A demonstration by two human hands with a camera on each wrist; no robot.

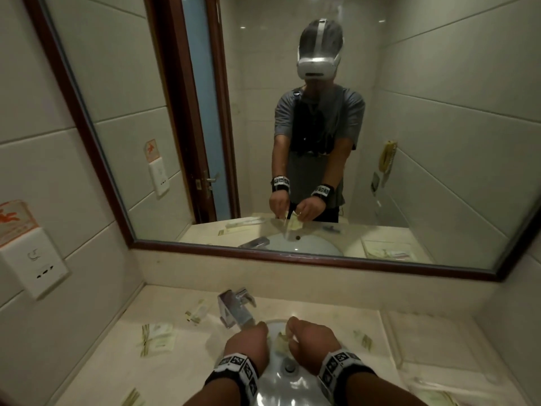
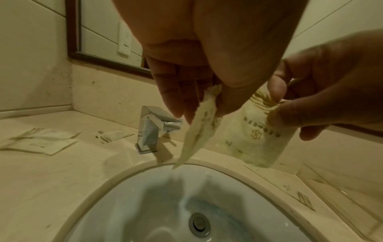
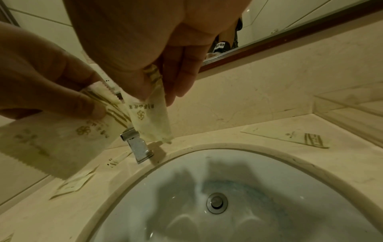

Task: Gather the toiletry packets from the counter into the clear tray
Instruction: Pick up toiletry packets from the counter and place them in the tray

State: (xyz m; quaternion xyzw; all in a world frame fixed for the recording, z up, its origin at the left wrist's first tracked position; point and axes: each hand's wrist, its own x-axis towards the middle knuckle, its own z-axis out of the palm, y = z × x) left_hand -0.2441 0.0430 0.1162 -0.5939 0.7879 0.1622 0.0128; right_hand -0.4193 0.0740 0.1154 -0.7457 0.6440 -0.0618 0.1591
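Note:
Both hands hover close together over the sink basin [image 1: 281,385]. My left hand [image 1: 257,329] pinches the top of a cream toiletry packet [image 2: 202,131] that hangs edge-on in the left wrist view. My right hand [image 1: 292,329] pinches a second cream packet [image 3: 151,119] with a gold flower mark, hanging down from thumb and fingers. Loose packets lie on the counter: two to the left [image 1: 158,338] [image 1: 197,310], one at the near left [image 1: 133,398], one right of the basin [image 1: 363,339]. The clear tray [image 1: 393,347] stands at the right end of the counter.
A chrome faucet [image 1: 237,307] stands just beyond the hands at the back of the basin. A large framed mirror [image 1: 292,256] runs above the backsplash. A tiled wall with a socket plate [image 1: 38,268] closes the left side.

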